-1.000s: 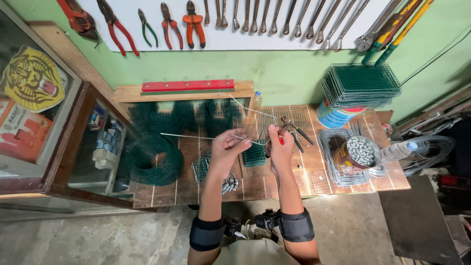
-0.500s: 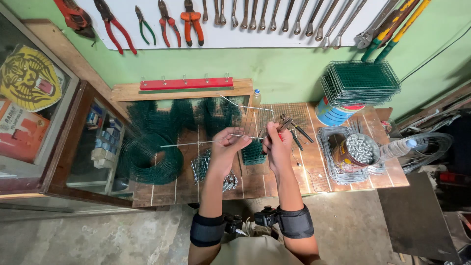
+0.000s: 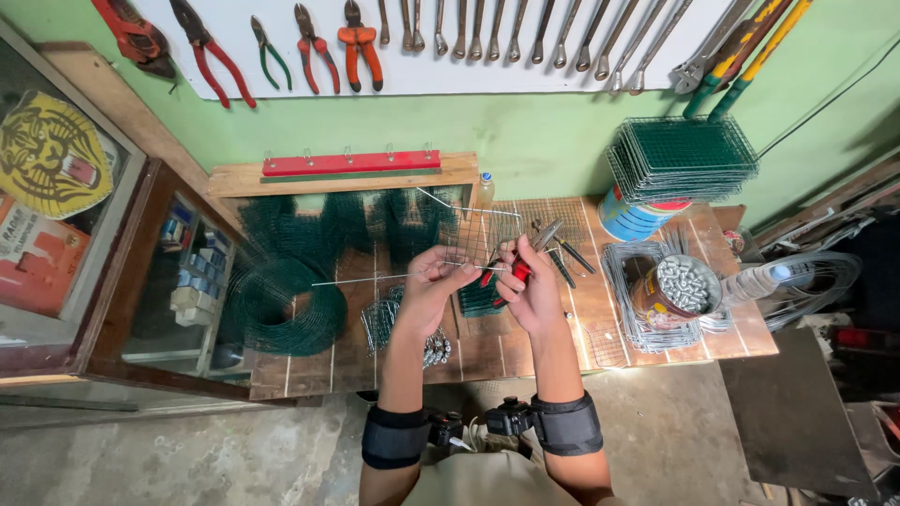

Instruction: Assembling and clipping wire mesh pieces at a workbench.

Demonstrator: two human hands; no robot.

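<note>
A thin, straight metal wire (image 3: 375, 277) is being held level above the wooden bench (image 3: 525, 351) by the left hand (image 3: 433, 284), its fingers closed narrowly around it, probably so that its end is being kept steady. Red-handled pliers (image 3: 517, 267) are being gripped in the right hand (image 3: 532, 292), the fingers wrapped around the handles, and the tool's nose is being brought to the wire. Rolls of dark green mesh (image 3: 281, 305) and a can of small grey metal pieces (image 3: 677, 289) are being kept within reach.
</note>
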